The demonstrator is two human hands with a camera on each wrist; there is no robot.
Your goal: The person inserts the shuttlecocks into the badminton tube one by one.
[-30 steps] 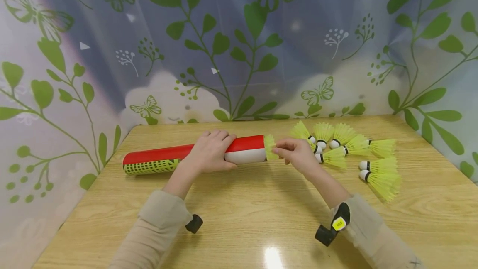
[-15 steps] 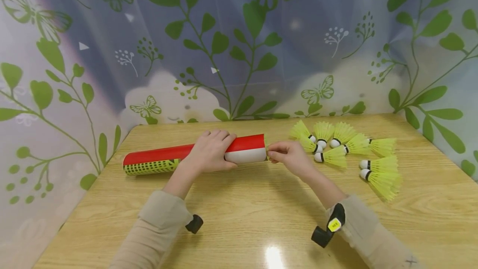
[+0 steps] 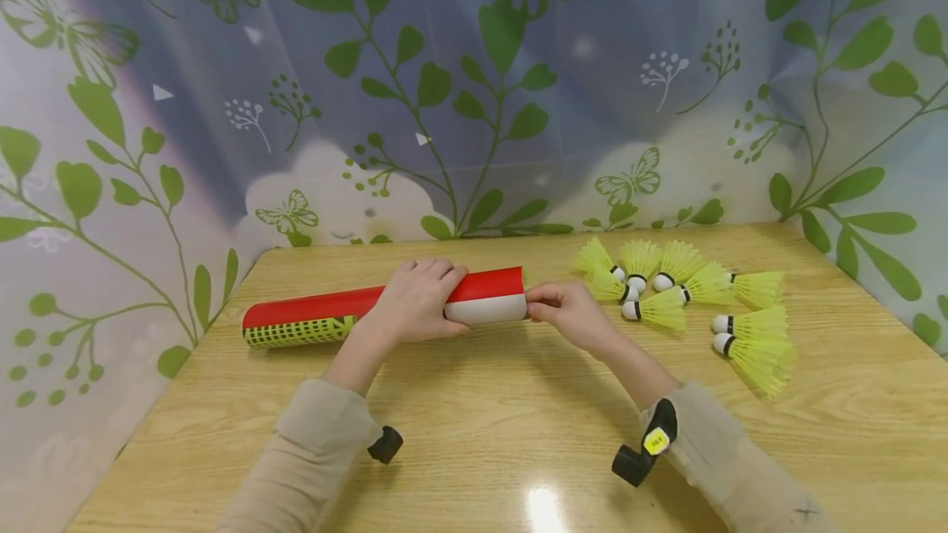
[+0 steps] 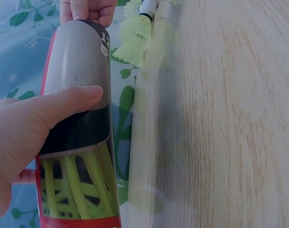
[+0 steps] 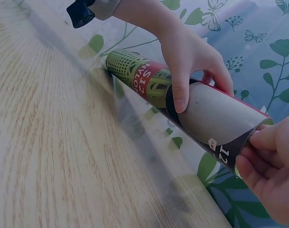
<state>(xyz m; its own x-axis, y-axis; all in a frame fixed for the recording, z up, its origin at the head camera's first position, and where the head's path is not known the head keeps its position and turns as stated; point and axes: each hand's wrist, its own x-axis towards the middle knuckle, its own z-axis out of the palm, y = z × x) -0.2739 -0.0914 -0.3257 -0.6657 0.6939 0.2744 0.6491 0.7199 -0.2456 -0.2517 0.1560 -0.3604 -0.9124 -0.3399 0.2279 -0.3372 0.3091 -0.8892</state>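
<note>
Tube point(image 3: 485, 308) in red, white and yellow-green stretches sideways over a wooden table point(image 3: 459, 426), gripped near its middle by a person's left hand point(image 3: 420, 299), the thumb on the near side and the other fingers over the top. At the tube's right-hand end, the right hand point(image 3: 569, 316) has its thumb and fingers bent at the mouth, fingertips touching the rim; whether they pinch anything cannot be told. A sliver of yellow-green point(image 5: 267, 122) shows just inside that mouth. Printing on the side, seen from the right wrist, reads "S12" and "NYLON". Beyond the right hand, loose yellow shuttlecocks point(image 3: 707, 283) with white heads lie on the table, most of them bunched together, two side by side nearer the wearer. Beige sleeves point(image 3: 307, 442) carry black devices point(image 3: 655, 442) at both wrists; behind hangs a leaf-and-butterfly curtain point(image 3: 474, 179).
</note>
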